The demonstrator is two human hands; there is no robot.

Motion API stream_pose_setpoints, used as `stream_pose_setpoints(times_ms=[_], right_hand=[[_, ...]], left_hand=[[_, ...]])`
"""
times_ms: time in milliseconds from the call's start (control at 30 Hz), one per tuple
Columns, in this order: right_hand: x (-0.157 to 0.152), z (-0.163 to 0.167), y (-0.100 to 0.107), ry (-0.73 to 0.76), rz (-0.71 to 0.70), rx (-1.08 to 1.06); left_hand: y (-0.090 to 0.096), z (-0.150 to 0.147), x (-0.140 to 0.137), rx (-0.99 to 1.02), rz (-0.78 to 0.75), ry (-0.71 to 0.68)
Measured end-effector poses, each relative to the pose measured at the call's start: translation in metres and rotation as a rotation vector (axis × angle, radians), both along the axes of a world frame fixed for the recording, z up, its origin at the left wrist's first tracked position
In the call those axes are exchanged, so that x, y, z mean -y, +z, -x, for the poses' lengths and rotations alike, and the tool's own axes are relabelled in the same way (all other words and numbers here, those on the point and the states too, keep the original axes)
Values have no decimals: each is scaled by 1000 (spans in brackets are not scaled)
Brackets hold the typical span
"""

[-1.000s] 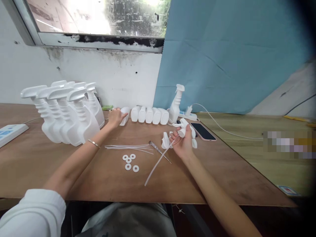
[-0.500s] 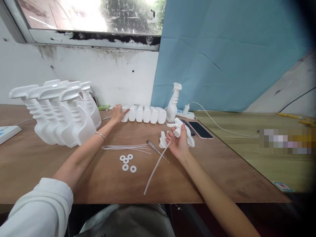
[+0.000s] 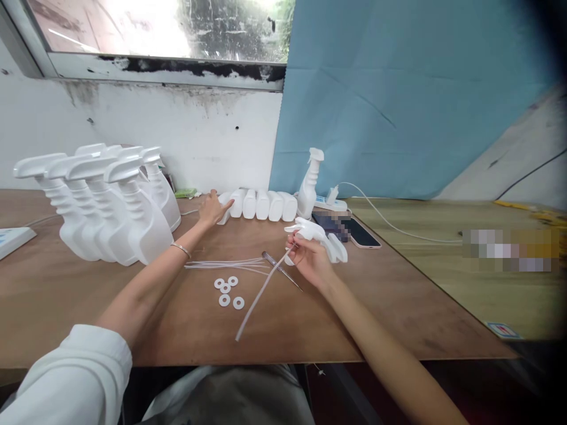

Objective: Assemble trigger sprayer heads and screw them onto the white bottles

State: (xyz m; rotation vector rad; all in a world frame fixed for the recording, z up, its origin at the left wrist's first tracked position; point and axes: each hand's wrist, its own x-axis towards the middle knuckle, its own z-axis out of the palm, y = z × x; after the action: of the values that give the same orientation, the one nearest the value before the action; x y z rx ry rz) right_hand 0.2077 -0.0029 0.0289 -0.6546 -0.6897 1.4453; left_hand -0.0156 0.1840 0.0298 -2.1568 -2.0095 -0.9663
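Observation:
My left hand [image 3: 211,209] reaches to the back of the table and grips the leftmost white bottle [image 3: 224,211] of a row of bottles [image 3: 263,205] lying with their bases toward me. Its thumb lies over the bottle, and the other fingers are partly hidden. In my right hand [image 3: 312,260] is a white trigger spray head [image 3: 306,229], with a thin clear dip tube [image 3: 261,292] slanting down toward me. Under and behind that hand are more white spray heads [image 3: 339,249], partly covered.
A screwdriver [image 3: 283,271], several loose tubes [image 3: 225,264] and several white washers [image 3: 225,288] lie mid-table. Assembled spray bottles [image 3: 104,218] stand at left; another bottle [image 3: 309,189] stands by the curtain. Phones [image 3: 361,232] and a power strip [image 3: 330,203] are at right.
My right hand has turned and shifted slightly left, swinging the tube's free end leftward. My left hand stays at the leftmost bottle, which has tilted slightly.

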Motion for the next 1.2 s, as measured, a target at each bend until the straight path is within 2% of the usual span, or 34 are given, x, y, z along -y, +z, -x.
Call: stream_pose_setpoints(times_ms=[133, 333, 533, 800, 933, 1033, 1200], right_hand=[[-1, 5, -4, 95, -3, 68], [0, 7, -4, 131, -21, 136], [0, 8, -6, 131, -22, 128], [1, 11, -7, 139, 7, 131], [1, 11, -6, 135, 7, 137], [0, 11, -7, 135, 1, 143], [1, 11, -6, 138, 0, 149]], left_hand=[[-6, 5, 3, 53, -7, -62], [-13, 15, 8, 81, -21, -210], [-20, 21, 0, 152, -92, -178], [-19, 12, -16, 176, -49, -217], [-16, 7, -18, 153, -28, -203], [-16, 6, -17, 113, -52, -242], [-21, 9, -8, 78, -80, -268]])
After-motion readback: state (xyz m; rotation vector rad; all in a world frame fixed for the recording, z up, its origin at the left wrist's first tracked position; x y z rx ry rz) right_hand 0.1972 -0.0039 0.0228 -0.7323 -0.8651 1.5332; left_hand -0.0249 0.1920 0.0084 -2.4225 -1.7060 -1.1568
